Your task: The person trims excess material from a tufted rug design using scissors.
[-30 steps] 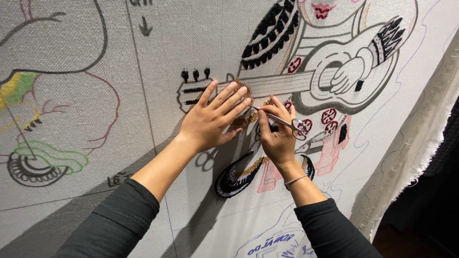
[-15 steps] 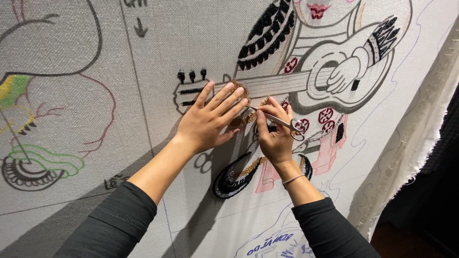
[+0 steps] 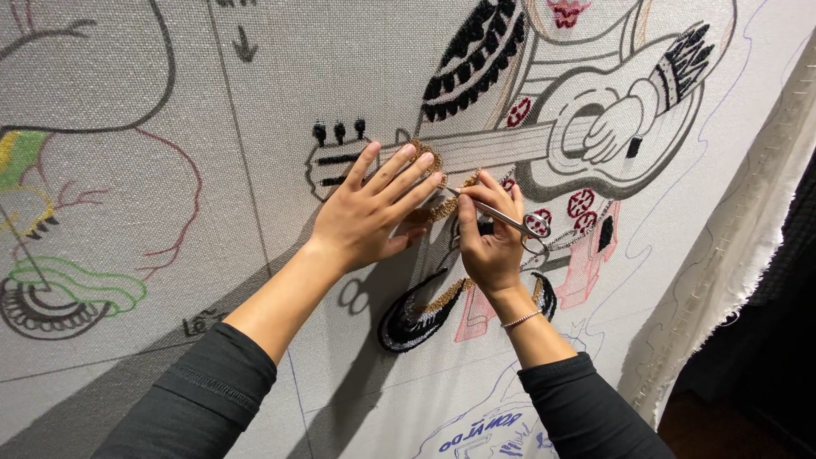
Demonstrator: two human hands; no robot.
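A grey stretched cloth (image 3: 255,127) fills the view, with a drawn figure playing a guitar (image 3: 595,127) partly filled in with tufted yarn. My left hand (image 3: 370,217) lies flat on the cloth, fingers spread, pressing beside a brown tufted ring (image 3: 438,208) near the guitar neck. My right hand (image 3: 489,242) holds small silver scissors (image 3: 510,221), their tips pointing left at the brown yarn just by my left fingertips. Both arms wear dark sleeves; a thin bracelet sits on my right wrist.
Black tufted shapes (image 3: 416,314) lie below my hands and more black yarn (image 3: 476,51) above. Green and yellow tufted patches (image 3: 76,285) sit at the far left. The cloth's frayed white edge (image 3: 748,246) runs down the right, with dark space beyond.
The view has drifted slightly, shifting the cloth left and down in frame. Both hands stay at the same spot on the brown yarn, scissors still at it.
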